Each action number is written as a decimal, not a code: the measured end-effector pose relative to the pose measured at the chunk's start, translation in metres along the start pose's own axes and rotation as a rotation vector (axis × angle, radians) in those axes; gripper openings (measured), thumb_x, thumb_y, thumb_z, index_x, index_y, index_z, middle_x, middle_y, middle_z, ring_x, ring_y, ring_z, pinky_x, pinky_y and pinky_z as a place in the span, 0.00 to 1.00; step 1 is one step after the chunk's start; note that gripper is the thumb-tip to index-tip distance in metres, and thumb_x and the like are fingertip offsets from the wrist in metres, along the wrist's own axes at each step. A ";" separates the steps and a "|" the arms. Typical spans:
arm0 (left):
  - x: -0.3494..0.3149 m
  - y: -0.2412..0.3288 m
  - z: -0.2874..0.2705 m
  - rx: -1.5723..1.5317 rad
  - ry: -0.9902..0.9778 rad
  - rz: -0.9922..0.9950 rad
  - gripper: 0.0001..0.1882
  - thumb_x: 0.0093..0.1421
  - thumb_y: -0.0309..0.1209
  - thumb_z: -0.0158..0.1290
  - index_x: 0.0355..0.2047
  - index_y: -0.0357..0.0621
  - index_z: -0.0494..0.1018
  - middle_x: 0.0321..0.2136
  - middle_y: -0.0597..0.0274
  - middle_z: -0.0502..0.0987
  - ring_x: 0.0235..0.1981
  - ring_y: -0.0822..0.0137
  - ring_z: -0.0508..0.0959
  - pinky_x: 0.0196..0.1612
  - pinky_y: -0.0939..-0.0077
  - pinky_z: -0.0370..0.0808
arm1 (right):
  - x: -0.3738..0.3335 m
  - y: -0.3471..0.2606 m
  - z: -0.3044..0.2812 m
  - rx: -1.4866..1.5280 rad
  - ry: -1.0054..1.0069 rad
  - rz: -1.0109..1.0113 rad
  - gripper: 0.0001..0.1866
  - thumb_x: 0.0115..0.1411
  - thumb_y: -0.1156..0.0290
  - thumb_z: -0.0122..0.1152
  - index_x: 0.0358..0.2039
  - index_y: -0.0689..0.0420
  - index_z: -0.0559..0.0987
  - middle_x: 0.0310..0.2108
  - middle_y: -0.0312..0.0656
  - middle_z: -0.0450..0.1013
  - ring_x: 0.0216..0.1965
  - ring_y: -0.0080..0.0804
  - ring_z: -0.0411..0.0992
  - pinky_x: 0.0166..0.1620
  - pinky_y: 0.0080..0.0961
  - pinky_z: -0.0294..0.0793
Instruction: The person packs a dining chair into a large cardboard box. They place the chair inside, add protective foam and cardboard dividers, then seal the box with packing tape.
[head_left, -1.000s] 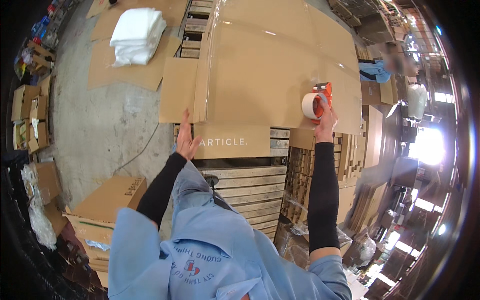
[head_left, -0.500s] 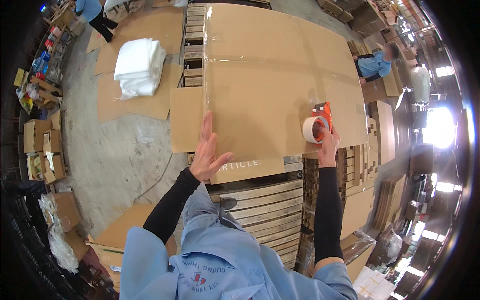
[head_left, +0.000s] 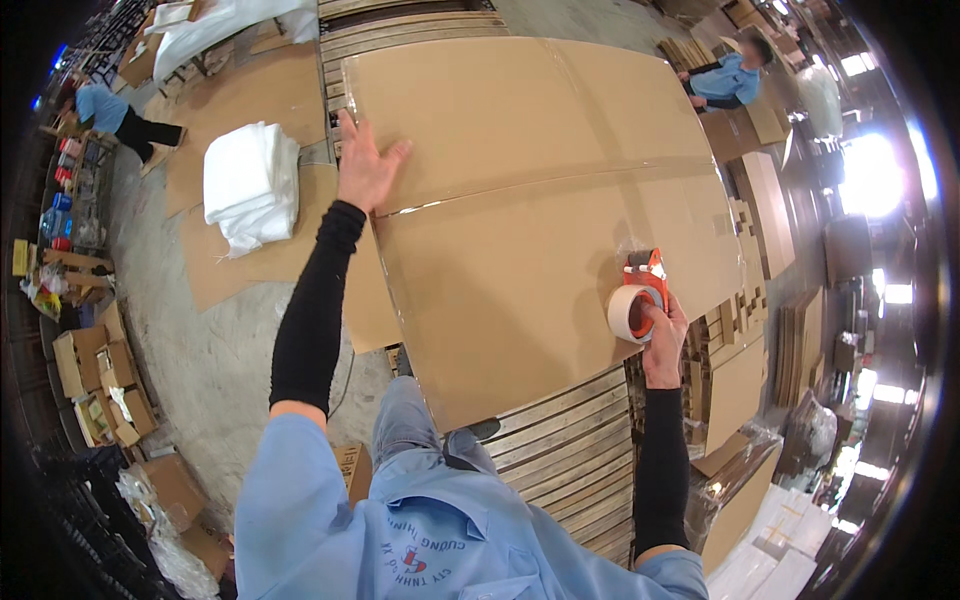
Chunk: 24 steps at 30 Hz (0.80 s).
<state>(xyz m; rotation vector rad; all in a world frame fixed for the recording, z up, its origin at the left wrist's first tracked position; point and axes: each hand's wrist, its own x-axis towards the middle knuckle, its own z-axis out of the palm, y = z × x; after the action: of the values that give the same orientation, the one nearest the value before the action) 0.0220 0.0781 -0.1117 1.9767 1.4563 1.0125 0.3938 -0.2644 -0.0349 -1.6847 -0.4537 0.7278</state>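
Note:
A large, flat-topped cardboard box (head_left: 500,270) lies before me, with a strip of clear tape running across its top. At the box's left edge, my left hand (head_left: 368,165) rests with its fingers spread and nothing held in it. My right hand (head_left: 664,345) is closed around an orange tape dispenser (head_left: 655,268) near the right side of the box. On the dispenser sits a wide roll of tape (head_left: 622,312). Its front end is down at the cardboard surface.
Slatted wooden pallets (head_left: 560,430) lie under and in front of the box. Folded white sheeting (head_left: 250,185) is piled on flat cardboard at the left. One person (head_left: 728,78) stands beyond the right side, another (head_left: 110,110) at the far left. Stacked cardboard (head_left: 800,345) stands at right.
The box has turned and come nearer to me, covering the printed cardboard piece in front. My left hand has moved forward and left along its edge. My right hand still holds the dispenser.

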 end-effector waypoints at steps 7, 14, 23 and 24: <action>0.119 -0.044 -0.001 0.063 -0.039 -0.168 0.44 0.59 0.53 0.60 0.61 0.24 0.64 0.61 0.23 0.66 0.66 0.37 0.66 0.67 0.56 0.64 | -0.001 -0.003 0.001 -0.044 0.007 0.045 0.24 0.55 0.84 0.59 0.54 0.67 0.77 0.44 0.41 0.80 0.44 0.27 0.78 0.52 0.26 0.76; 0.209 -0.120 0.014 -0.109 -0.073 -0.387 0.44 0.62 0.60 0.55 0.58 0.27 0.71 0.54 0.42 0.78 0.58 0.50 0.76 0.61 0.63 0.70 | -0.003 -0.005 0.000 -0.091 -0.004 0.053 0.23 0.55 0.83 0.60 0.54 0.66 0.78 0.44 0.40 0.80 0.43 0.25 0.77 0.51 0.24 0.76; 0.256 -0.205 -0.033 -0.178 -0.169 -0.269 0.43 0.66 0.62 0.45 0.65 0.36 0.68 0.63 0.43 0.71 0.66 0.53 0.69 0.67 0.65 0.62 | 0.005 -0.005 0.016 -0.109 -0.050 0.002 0.23 0.54 0.79 0.63 0.53 0.67 0.80 0.43 0.40 0.80 0.43 0.25 0.77 0.51 0.24 0.74; 0.236 -0.172 0.014 0.076 -0.132 -0.354 0.45 0.65 0.65 0.42 0.69 0.39 0.63 0.68 0.42 0.64 0.70 0.50 0.62 0.70 0.59 0.57 | -0.002 -0.001 0.003 -0.155 0.006 0.024 0.24 0.53 0.79 0.63 0.53 0.66 0.80 0.43 0.40 0.80 0.43 0.25 0.77 0.51 0.24 0.74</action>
<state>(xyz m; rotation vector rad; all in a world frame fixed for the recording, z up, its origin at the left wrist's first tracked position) -0.0311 0.3568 -0.1823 1.7145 1.7123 0.6692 0.3901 -0.2633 -0.0339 -1.8392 -0.4966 0.7200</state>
